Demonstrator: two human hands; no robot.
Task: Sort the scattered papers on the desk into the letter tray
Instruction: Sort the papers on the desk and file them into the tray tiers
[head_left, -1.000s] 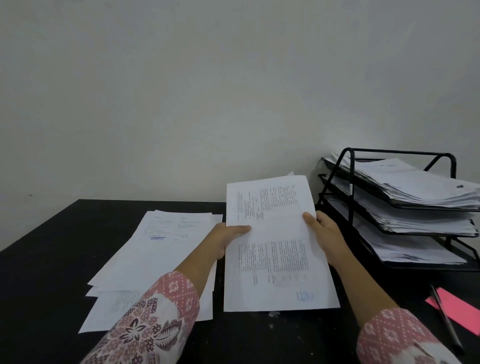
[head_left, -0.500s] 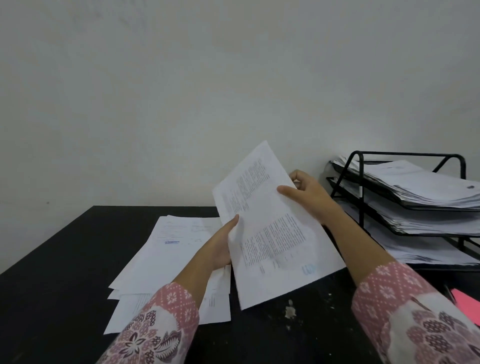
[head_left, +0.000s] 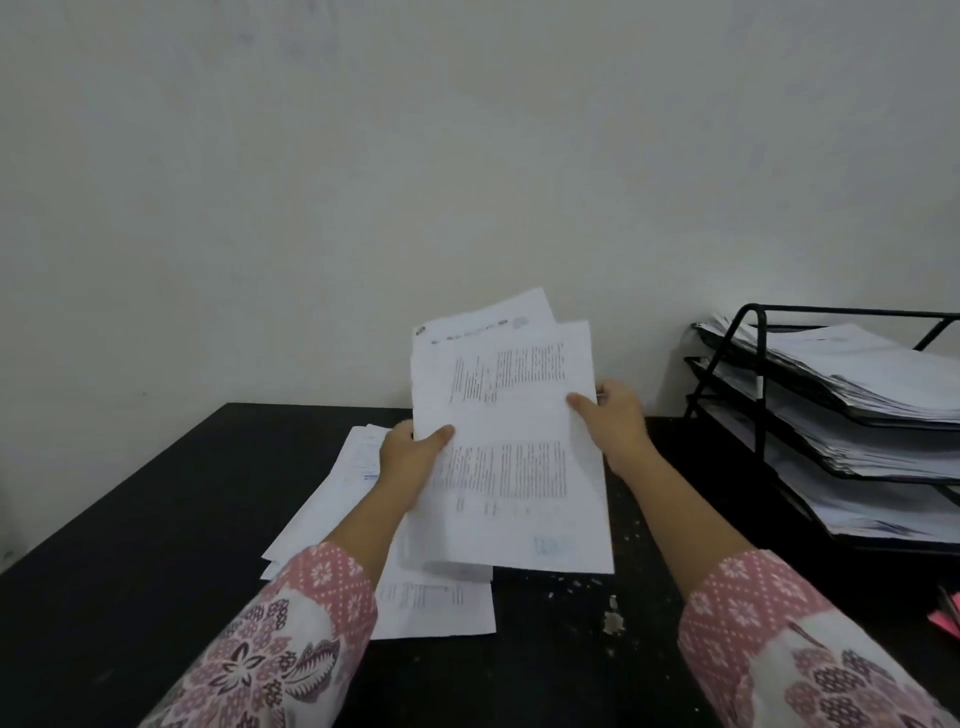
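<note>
Tilted sheets are being levelled, pinched by left grip and right grip, likely for the 3 o'clock letter tray.

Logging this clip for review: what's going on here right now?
A person holds at least two white printed paper sheets up above the black desk, the left hand gripping their left edge and the right hand their right edge. More loose white papers lie on the desk beneath the left arm. The black wire three-tier letter tray at the right holds stacks on every tier; the held sheets are not in it yet.
</note>
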